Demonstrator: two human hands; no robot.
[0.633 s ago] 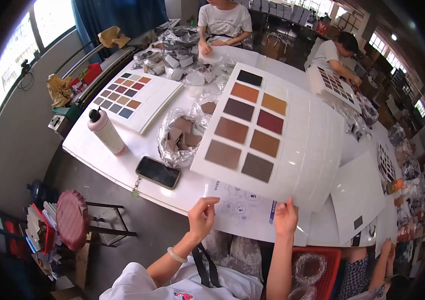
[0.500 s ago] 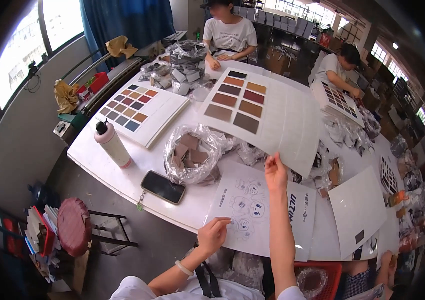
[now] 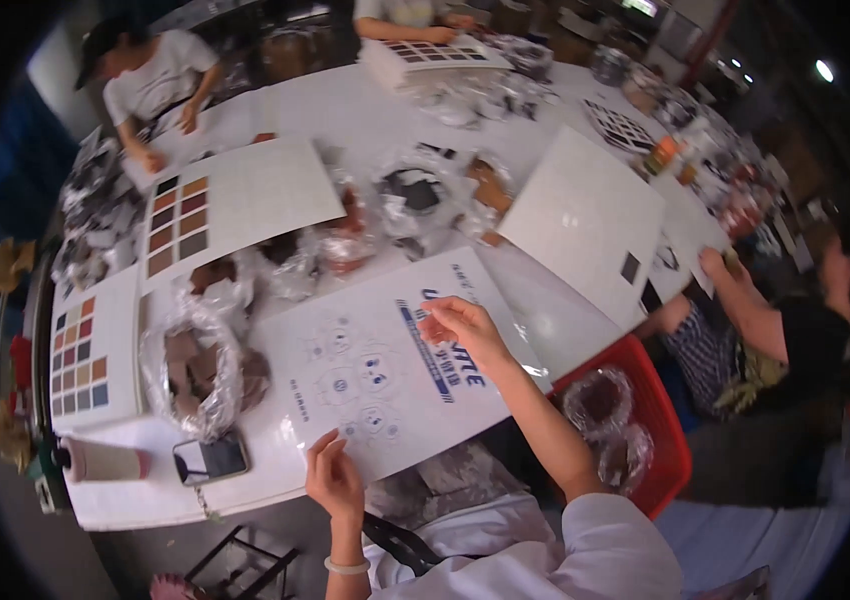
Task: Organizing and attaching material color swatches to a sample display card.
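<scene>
My right hand (image 3: 465, 328) is raised over a white printed sheet (image 3: 400, 285) with line-drawn cartoon figures and blue lettering. Its fingers are loosely bent and slightly blurred, with nothing visible in them. Near the sheet's front left corner is my left hand (image 3: 333, 478), empty, with fingers half stretched and apart. Beyond both hands, a white sample card (image 3: 275, 190) with two rows of coloured swatches lies partly over plastic bags. Close to the card, an open clear bag (image 3: 235, 385) holds brown swatch pieces.
A phone (image 3: 211, 459) and a pink-white bottle (image 3: 105, 461) lie toward the table's left front edge. A stack of swatch cards (image 3: 125, 340) stands at left. White board (image 3: 585, 215) is at right. A red basket (image 3: 673, 440) is beside me. Co-workers sit around the table.
My view has swung to the right. My right hand has left the sample card's edge and come back over the printed sheet. The left hand stays near the sheet's corner.
</scene>
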